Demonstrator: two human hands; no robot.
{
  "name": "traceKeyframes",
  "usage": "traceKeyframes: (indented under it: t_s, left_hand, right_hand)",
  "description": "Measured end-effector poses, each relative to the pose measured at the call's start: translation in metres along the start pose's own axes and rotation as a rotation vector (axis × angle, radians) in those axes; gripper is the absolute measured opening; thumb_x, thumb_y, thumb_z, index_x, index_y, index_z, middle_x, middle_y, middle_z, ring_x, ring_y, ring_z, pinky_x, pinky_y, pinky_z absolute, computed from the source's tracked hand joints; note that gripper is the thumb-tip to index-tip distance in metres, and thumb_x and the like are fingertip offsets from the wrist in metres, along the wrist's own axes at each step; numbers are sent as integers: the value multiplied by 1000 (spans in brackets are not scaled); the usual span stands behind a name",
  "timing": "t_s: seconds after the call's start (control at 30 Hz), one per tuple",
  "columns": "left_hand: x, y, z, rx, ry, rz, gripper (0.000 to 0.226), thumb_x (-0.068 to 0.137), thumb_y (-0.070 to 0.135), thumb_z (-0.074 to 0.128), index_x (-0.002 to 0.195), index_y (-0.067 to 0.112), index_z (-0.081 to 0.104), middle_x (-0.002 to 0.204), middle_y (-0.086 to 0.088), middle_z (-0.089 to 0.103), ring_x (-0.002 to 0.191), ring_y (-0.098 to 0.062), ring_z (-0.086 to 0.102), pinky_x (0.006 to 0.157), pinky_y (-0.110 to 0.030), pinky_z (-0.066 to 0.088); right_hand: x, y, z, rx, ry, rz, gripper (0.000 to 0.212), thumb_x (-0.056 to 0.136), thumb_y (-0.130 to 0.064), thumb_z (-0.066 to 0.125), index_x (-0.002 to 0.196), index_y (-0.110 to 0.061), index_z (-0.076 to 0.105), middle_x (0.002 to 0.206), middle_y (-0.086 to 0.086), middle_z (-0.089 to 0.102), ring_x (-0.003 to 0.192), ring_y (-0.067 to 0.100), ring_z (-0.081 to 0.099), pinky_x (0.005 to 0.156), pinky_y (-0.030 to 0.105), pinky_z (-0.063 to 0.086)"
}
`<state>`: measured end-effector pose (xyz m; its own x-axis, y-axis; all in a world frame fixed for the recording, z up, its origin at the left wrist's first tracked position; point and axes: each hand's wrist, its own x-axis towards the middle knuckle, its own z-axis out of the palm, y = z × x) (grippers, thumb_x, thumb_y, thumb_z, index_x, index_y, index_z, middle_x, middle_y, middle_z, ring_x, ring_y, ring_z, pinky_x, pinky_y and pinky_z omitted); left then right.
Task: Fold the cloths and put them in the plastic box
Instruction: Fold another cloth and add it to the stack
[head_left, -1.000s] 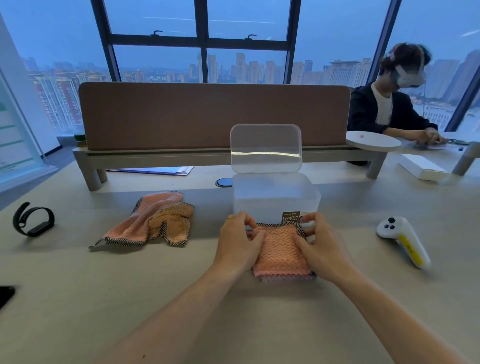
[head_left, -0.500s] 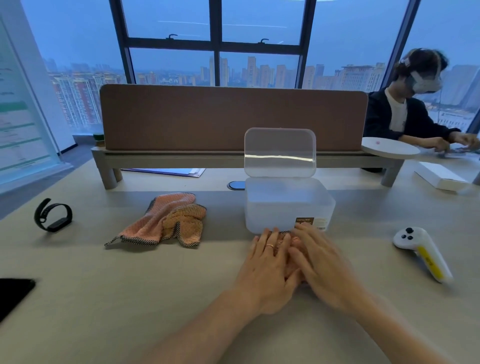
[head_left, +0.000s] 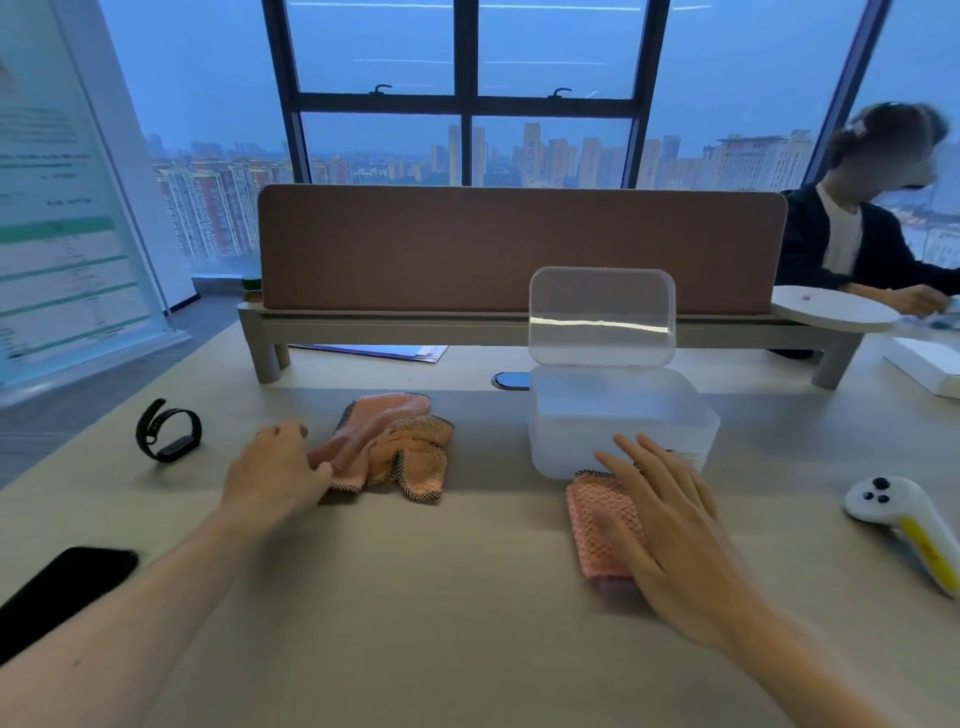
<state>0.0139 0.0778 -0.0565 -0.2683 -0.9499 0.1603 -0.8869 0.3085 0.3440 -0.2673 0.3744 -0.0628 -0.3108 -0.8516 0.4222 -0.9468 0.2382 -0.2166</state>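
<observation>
A folded pink cloth (head_left: 597, 525) lies on the table just in front of the clear plastic box (head_left: 618, 421), whose lid (head_left: 601, 314) stands open and upright. My right hand (head_left: 670, 525) rests flat on that folded cloth, fingers spread. To the left lies a crumpled pink and orange cloth (head_left: 400, 447) with dark edging. My left hand (head_left: 275, 467) is at the crumpled cloth's left end, fingers curled on its edge; how firmly it grips is hard to tell.
A black wristband (head_left: 169, 431) and a black phone (head_left: 57, 587) lie at the left. A white and yellow controller (head_left: 904, 519) lies at the right. A brown divider (head_left: 519, 249) on a shelf runs behind the box. Another person (head_left: 857, 228) sits at the back right.
My left hand left the folded cloth and moved left to the crumpled cloth. My right hand stays pressed on the folded cloth. The view shifted, so everything sits further right.
</observation>
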Motion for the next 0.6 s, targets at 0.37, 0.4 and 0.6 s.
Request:
traceKeyframes:
  t_s: [0.37,0.4,0.6]
  left_hand:
    - [0,7,-80,-545,11,71,20,93,31,72,79,20,81,73,-1,72,73,-18,62,65,-31,46]
    - [-2,14,-91,-629,-37,76,19,93,28,73,79,19,82,71,-1,72,70,-16,61,65,-30,47]
    - [-37,62,-125,-890,-305,163,5,92,17,74,95,15,77,78,-8,72,74,-18,66,67,-30,55]
  right_hand:
    - [40,-83,-23,365,5,35,54,99,-61,33,134,-31,61,141,-17,55,136,2,43,117,30,33]
    - [45,-96,-26,427,-7,43,45,100,-55,40,131,-30,61,136,-17,59,130,2,48,113,29,37]
    - [70,-166,-34,876,-203,82,52,89,-47,70,136,-28,58,128,-16,66,107,-3,67,82,16,55]
